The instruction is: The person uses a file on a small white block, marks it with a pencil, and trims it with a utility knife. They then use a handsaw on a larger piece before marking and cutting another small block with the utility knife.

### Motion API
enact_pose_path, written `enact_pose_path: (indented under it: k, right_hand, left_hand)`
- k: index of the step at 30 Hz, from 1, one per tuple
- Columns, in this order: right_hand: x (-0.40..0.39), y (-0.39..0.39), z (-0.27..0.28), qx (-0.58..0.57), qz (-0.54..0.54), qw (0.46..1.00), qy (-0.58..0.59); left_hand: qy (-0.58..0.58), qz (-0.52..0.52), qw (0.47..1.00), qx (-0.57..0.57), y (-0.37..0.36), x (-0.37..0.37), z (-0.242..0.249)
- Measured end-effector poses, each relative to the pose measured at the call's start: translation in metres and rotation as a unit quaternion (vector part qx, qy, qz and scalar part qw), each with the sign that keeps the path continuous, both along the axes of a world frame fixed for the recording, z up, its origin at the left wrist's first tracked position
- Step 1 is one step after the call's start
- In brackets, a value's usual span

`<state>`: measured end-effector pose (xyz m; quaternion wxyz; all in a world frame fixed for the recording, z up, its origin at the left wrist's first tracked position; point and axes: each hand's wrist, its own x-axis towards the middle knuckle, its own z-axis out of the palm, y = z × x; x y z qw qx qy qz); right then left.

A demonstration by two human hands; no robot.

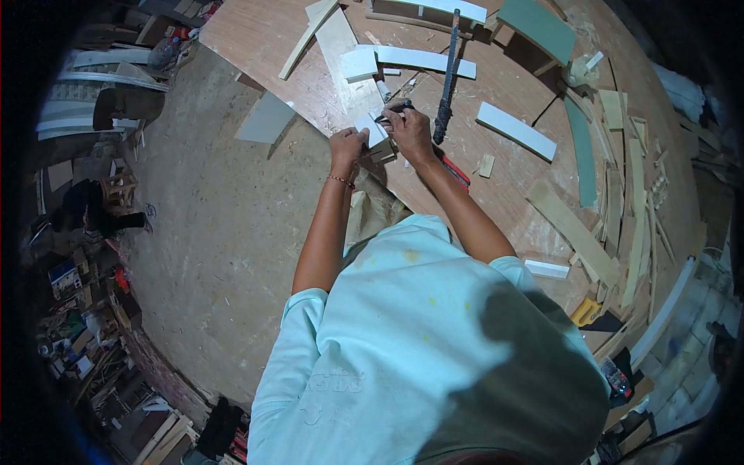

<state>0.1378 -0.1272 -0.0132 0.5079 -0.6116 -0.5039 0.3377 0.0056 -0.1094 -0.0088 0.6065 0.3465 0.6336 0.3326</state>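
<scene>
My left hand (348,147) is closed on the near-left side of a small white-faced block (373,130) at the table's edge. Bent over the same block from the right, my right hand (409,133) grips a slim dark tool (401,107); its kind is too small to make out. Just beyond the hands, a pale board (341,58) and another white block (359,64) lie on the wooden table (504,85). To the right of my right hand are a long dark rod (447,85) and a red-handled tool (456,169).
White strips, one marked here (516,132), and a curved green panel (580,151) lie on the right. Wood offcuts (573,229) and a yellow-handled tool (587,311) sit nearer me. A green-topped piece (536,29) stands far back. Another person (97,213) is at the far left.
</scene>
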Motion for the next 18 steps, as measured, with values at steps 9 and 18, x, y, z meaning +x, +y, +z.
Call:
enact_pose_path:
  k: [9, 18]
  right_hand:
    - [0.001, -0.002, 0.010, 0.072, 0.029, 0.993, -0.090]
    - [0.005, -0.014, 0.016, 0.081, 0.053, 0.988, -0.122]
  left_hand:
    - [-0.007, 0.008, 1.000, 0.001, 0.002, 0.000, -0.003]
    - [0.025, -0.003, 1.000, 0.001, 0.002, 0.002, 0.002]
